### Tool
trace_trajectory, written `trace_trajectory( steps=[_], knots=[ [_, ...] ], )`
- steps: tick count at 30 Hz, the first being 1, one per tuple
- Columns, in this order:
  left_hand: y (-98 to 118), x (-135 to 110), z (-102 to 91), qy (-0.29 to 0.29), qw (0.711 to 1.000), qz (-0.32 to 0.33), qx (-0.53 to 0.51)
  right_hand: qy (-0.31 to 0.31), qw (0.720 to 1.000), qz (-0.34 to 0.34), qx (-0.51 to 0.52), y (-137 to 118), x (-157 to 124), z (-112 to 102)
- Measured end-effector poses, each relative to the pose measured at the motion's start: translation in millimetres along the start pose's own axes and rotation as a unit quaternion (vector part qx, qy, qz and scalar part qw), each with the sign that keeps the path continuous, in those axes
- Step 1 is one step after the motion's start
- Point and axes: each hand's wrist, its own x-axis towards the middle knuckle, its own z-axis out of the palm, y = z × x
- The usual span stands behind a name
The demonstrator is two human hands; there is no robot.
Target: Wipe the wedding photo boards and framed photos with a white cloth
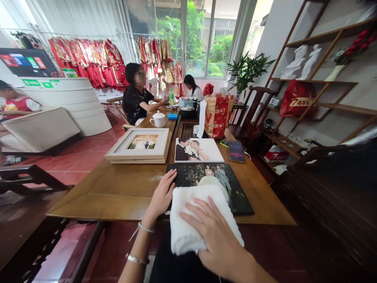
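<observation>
A dark wedding photo panel [240, 198] lies flat at the near edge of the table, showing a couple among dark foliage. My left hand [165, 192] rests along its left edge with the fingers stretched out. Over the panel's lower middle is a folded white towel [182, 200], which hides part of the print. My right hand [210, 224] is on top of the towel, fingers spread across it and the thumb at its near edge. Just behind lies a lighter photo panel [210, 151] of a couple.
White picture frames [118, 151] are stacked at the left. A phone [236, 151], a paper bag [218, 116], a white lidded cup [159, 119] and a black pot [187, 112] stand farther back. Two people [137, 96] sit at the far end. Shelves [321, 80] line the right.
</observation>
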Motion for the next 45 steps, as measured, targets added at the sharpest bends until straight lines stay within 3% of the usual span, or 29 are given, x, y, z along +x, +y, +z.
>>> trace_trajectory(
  steps=[3, 9, 13, 17, 21, 30, 33, 39, 42, 45],
  knots=[
    [0, 0, 0.3, -0.002, 1.000, -0.004, 0.007, 0.039, 0.999, 0.016, -0.004, 25, 24, -15],
    [-1, -1, -0.2, 0.000, 1.000, 0.008, 0.011, 0.072, 0.997, -0.002, 0.014, 71, 99, -45],
    [-4, -1, 0.8, 0.009, 1.000, 0.006, 0.016, 0.046, 0.998, -0.036, 0.015, 67, 142, -51],
    [-5, 0, 2.5, 0.016, 1.000, -0.001, 0.023, 0.035, 0.998, -0.043, -0.005, 54, 158, -42],
    [-2, 1, 2.5, 0.016, 1.000, 0.001, 0.019, 0.040, 0.998, -0.022, -0.040, 58, 140, -36],
    [0, -1, -0.3, 0.002, 1.000, 0.002, 0.002, 0.092, 0.984, 0.104, -0.112, 107, 84, -51],
    [0, -1, 0.0, 0.005, 1.000, 0.005, 0.001, 0.073, 0.986, 0.087, -0.120, 100, 61, -46],
    [-1, 1, 1.1, 0.013, 1.000, 0.001, 0.004, 0.032, 0.993, -0.032, -0.107, 78, -5, -38],
    [-1, 1, 0.7, 0.008, 1.000, 0.003, 0.006, 0.037, 0.994, -0.019, -0.097, 89, -23, -42],
    [-1, 2, -0.5, 0.002, 1.000, 0.004, 0.005, 0.061, 0.993, 0.015, -0.099, 116, -19, -52]
  ],
)
